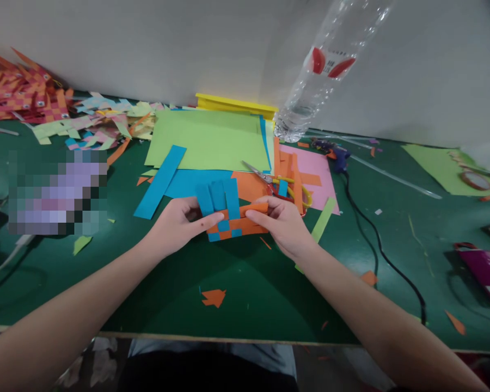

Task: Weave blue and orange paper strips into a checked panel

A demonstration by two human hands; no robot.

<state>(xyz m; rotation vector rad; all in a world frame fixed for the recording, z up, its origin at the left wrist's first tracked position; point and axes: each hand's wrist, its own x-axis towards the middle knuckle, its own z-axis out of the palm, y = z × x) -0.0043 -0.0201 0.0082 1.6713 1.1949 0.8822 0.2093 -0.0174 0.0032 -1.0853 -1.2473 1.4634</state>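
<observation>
Between my two hands is a piece of woven paper strips point(224, 225), blue ones standing upward and orange ones running across to the right. My left hand point(188, 220) pinches its left side, the thumb lying over the weave. With thumb and fingers, my right hand point(283, 220) grips the orange strips at the right. Just behind the weave lie scissors point(258, 172) with their blades pointing left, partly covered by paper scraps. A loose blue paper strip point(160, 182) rests to the left of the weave, beyond my left hand.
Green paper sheets point(208, 139) are stacked at the back beside a tall plastic bottle point(318, 76). A glue gun point(338, 157) trails a black cable point(375, 239) down the right side. Woven orange paper pieces point(24, 92) pile up far left, near a blurred phone point(61, 190).
</observation>
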